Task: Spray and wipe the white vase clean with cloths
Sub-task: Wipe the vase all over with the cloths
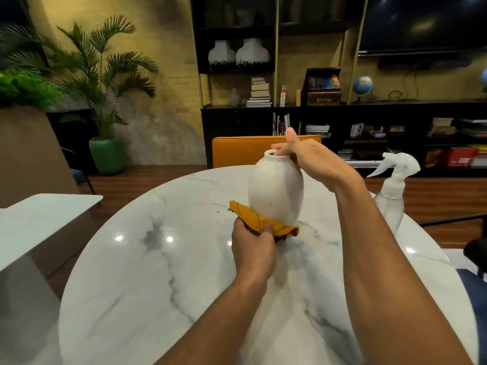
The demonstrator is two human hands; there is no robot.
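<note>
A white egg-shaped ceramic vase (275, 188) stands on a round white marble table (163, 272), past the middle towards the 12 o'clock edge, with a mustard-yellow cloth (253, 217) against its narrow foot; the right hand (308, 159) reaches in from 4 o'clock and holds the vase at its mouth, fingers hooked over the rim into the opening, thumb raised free; the left hand (253, 248), at the vase's 7 o'clock, grips the cloth in curled fingers and thumb, touching it to the vase's base; a clear plastic spray bottle (392, 196) stands untouched at the vase's 3 o'clock, near the table edge; an orange chair back (237, 151) shows at 12 o'clock beyond the table
</note>
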